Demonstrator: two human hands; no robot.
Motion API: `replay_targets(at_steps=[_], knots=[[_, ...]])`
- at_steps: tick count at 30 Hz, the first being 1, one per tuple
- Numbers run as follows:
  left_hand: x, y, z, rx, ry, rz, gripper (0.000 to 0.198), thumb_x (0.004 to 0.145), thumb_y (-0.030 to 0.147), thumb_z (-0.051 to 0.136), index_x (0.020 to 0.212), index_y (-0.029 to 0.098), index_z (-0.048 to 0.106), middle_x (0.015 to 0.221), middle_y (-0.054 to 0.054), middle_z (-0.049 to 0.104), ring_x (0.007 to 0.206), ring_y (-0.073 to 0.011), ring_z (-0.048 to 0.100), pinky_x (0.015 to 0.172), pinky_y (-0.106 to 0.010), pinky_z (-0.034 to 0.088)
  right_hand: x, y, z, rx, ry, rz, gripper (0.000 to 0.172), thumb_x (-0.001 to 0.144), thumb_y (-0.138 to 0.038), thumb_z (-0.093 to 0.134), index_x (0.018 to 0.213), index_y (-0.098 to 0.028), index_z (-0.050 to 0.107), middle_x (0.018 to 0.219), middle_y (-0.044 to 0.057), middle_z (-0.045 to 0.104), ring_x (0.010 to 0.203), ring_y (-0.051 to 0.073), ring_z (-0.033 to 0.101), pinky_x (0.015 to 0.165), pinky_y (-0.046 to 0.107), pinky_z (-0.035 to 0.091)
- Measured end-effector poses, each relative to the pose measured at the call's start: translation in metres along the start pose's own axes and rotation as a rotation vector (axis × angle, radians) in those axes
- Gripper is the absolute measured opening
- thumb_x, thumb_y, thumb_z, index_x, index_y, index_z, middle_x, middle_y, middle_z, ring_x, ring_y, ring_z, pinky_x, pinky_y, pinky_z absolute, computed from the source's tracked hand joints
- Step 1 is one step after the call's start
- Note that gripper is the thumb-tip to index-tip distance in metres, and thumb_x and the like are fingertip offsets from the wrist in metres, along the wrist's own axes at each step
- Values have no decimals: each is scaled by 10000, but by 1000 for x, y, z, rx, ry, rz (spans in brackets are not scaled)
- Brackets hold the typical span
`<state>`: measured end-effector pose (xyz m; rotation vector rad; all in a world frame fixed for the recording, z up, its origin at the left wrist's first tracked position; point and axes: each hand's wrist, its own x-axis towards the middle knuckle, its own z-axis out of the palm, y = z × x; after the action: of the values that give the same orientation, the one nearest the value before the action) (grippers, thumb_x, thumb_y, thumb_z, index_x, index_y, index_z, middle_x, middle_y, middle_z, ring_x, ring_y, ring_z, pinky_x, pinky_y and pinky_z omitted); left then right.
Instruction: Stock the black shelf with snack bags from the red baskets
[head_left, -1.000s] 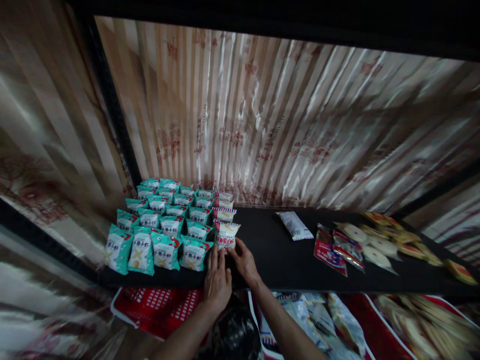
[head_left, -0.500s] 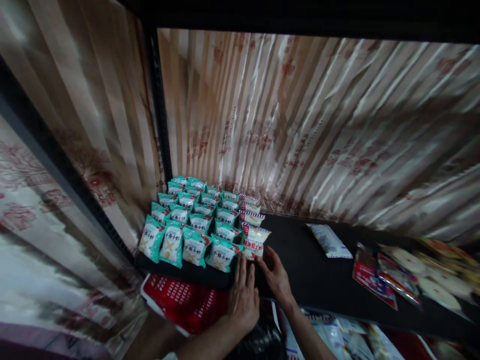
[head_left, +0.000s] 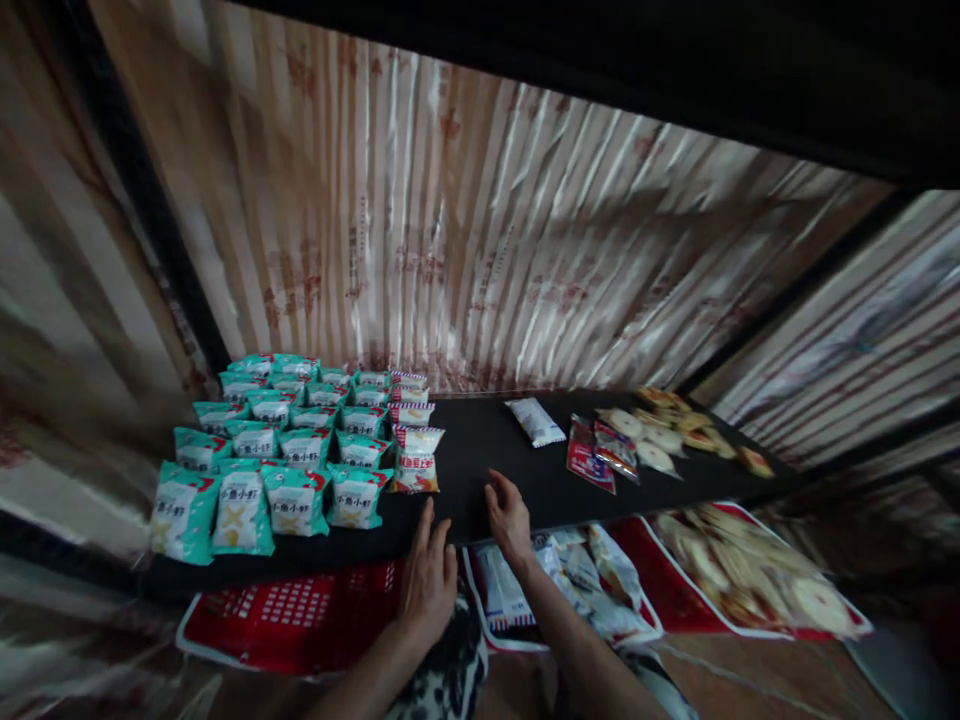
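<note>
My left hand (head_left: pixel 429 578) hovers at the front edge of a black shelf (head_left: pixel 487 450), fingers stretched out and holding nothing. My right hand (head_left: pixel 509 517) is just right of it, fingers loosely spread over the shelf, also holding nothing. Straight ahead of both hands stands a white and red snack packet (head_left: pixel 415 459), the front one of a short row. Left of that row, several teal snack packets (head_left: pixel 296 500) stand in neat rows. Neither hand touches a packet.
A white packet (head_left: pixel 535 421) lies flat mid-shelf, with red packets (head_left: pixel 591 455) and round cracker packs (head_left: pixel 660 435) scattered to the right. Below the shelf sit a red basket (head_left: pixel 300 615) and trays of more packets (head_left: pixel 577 585). A striped curtain (head_left: pixel 487 240) backs the shelf.
Both hands have let go of the white and red packet and drawn back toward the shelf's front edge. The view has swung and pulled away, showing more of the right side.
</note>
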<state>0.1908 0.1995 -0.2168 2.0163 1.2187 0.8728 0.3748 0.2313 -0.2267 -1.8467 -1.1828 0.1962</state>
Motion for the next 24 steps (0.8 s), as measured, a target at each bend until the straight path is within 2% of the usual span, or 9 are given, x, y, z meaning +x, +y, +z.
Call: replay_targets(at_steps=[4,8,11,14,16,19,24], knots=[[5,10,14,-40,-9,-31,396,891,208,310,1203,132,542,1454,-154,346,1269,-203,444,1050,-372,397,47,32,-36,-268,94,-128,439,831,-371,372,1124,-132,595,1205,153,564,1149,269,479,992,439,370],[7,13,23,-74,36,-55,381,893,206,300,1165,143,560,1434,-149,379,1232,-182,487,1036,-357,412,103,53,-58,-482,82,-138,436,837,-339,385,1185,-147,565,1298,139,504,1236,281,374,1022,437,312],[4,8,27,-68,78,-101,371,895,208,300,1134,159,578,1423,-130,402,1256,-188,461,1042,-369,406,140,64,-62,-611,9,-83,489,838,-359,419,1288,-176,475,1345,132,466,1287,299,314,1022,476,269],[3,2,30,-58,126,-141,367,892,212,300,1097,168,602,1404,-120,430,1259,-200,457,1032,-372,417,168,73,-62,-712,-91,46,561,828,-399,464,1352,-213,391,1370,134,430,1284,333,322,982,499,276],[3,0,33,-56,158,-161,369,888,206,298,1082,172,611,1395,-118,441,1246,-204,472,1021,-376,429,179,78,-62,-753,-166,87,603,814,-386,499,1368,-194,356,1345,159,439,1243,344,376,956,480,300],[4,0,36,-62,191,-181,367,883,196,301,1070,177,616,1387,-117,451,1231,-206,489,1012,-384,438,182,79,-63,-782,-250,24,632,786,-282,538,1361,-121,331,1247,201,493,1157,330,462,928,432,329],[7,10,44,-103,212,-207,348,856,168,328,1028,177,631,1350,-117,487,1209,-209,507,1008,-390,439,154,58,-69,-729,-308,-64,605,755,-215,552,1308,-50,371,1132,216,563,1101,314,518,916,386,353]])
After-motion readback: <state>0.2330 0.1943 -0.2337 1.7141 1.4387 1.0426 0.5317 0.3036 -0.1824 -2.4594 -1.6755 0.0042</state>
